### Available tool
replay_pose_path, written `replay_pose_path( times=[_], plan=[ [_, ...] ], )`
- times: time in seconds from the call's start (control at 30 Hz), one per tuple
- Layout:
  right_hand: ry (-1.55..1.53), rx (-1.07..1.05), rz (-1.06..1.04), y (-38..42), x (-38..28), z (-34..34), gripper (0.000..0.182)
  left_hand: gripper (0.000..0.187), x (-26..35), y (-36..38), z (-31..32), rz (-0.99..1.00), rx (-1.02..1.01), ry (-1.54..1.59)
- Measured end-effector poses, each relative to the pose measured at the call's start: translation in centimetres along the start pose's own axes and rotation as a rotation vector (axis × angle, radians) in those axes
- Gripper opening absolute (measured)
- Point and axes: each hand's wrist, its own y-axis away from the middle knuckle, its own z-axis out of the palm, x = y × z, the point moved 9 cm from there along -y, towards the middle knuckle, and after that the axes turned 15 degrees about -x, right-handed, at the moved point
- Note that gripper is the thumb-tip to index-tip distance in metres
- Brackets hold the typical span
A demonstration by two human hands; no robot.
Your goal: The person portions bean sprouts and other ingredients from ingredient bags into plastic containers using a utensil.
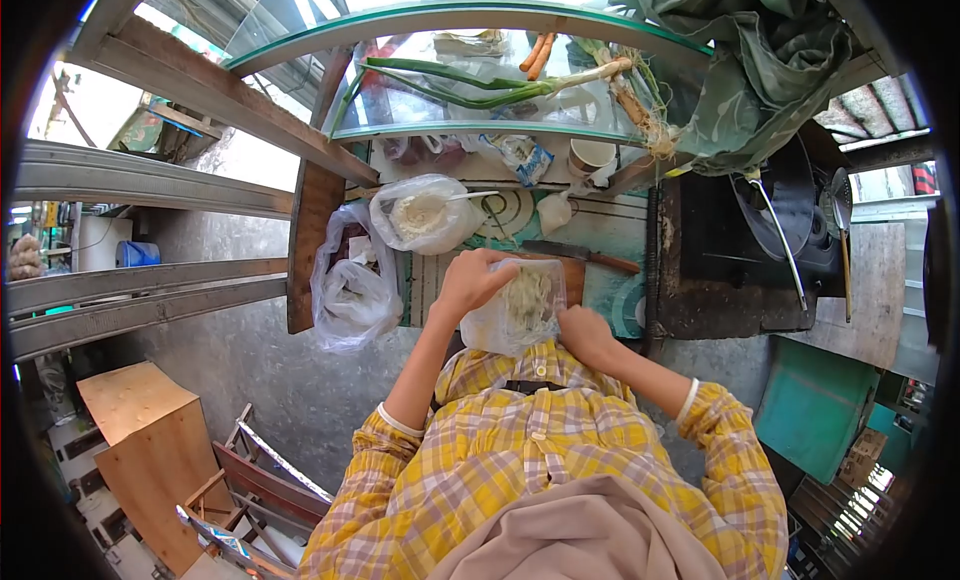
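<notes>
Left hand [470, 280] curled over the top edge of a clear plastic bag [520, 315], fingers pinching the rim; right hand [585, 332] closed on the bag's lower right corner. Bag held up between both hands, just over the near edge of the counter [620, 240], pale shredded contents showing through the film.

Just behind the bag, touching or nearly so, a wooden cutting board [573, 275] with a knife [580, 252] lying across its far side, blade to the left, brown handle to the right. Farther back and left, a second bag holding something white [425, 218], with a utensil handle sticking out. Hanging off the counter's left edge, a bunched empty-looking bag [350, 290]. On the glass shelf [470, 130] above: green onions [480, 85] and carrots [537, 52]. To the right, a dark stove area with a black wok [790, 195], a ladle inside, well apart from the hands.

Left of the counter, a wooden post [312, 240] standing close by; right of the board, the stove's raised edge. Open room only in the narrow strip between bag and body, and straight back over the board.
</notes>
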Motion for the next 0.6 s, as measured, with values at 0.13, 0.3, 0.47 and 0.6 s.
replay_pose_path(
  times=[0.13,0.3,0.47,0.6],
  plan=[
    [-0.024,-0.017,0.004,0.1,1.5,-2.6,0.013,0.048,0.0,-0.3,0.1,-0.010,-0.026,0.009],
    [-0.046,-0.091,0.042,0.5,0.5,-0.2,0.014,0.049,-0.1,0.0,0.0,-0.009,0.002,-0.044],
    [-0.061,-0.018,0.017,-0.6,1.3,-2.7,0.018,0.049,0.1,0.1,0.2,-0.019,-0.013,-0.009],
    [-0.003,-0.037,0.067,-0.6,1.1,0.7,0.019,0.049,-0.3,0.1,0.0,-0.041,-0.034,0.005]
  ],
)
